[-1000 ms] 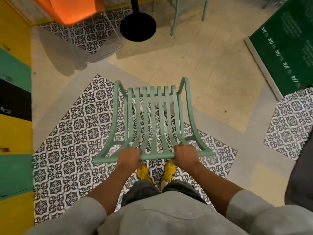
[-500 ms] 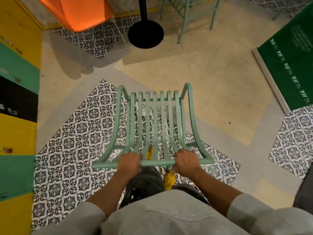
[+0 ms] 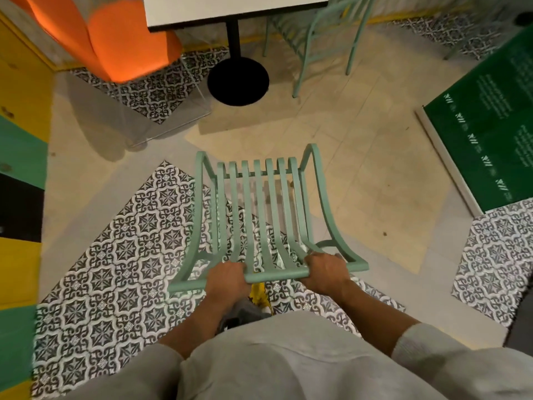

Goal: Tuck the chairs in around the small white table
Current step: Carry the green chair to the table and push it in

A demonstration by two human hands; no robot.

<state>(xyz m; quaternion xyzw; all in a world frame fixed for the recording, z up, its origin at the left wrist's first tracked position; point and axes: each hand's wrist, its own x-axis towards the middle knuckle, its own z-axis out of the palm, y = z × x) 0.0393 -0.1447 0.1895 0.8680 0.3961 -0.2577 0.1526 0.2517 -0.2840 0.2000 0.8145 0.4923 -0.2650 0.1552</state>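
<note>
Table (image 3: 230, 10) now in view at top, nearer than 0.5 s ago; chair (image 3: 259, 215) carried fwd. Left hand (image 3: 227, 280) and right hand (image 3: 324, 269) both clenched on chair's top rail, chair facing table. Black pedestal base (image 3: 238, 82) straight ahead, bare floor between. Orange seat (image 3: 127, 44) left of table, 2nd green chair (image 3: 314, 33) right. Green sign (image 3: 490, 125) far right.
</note>
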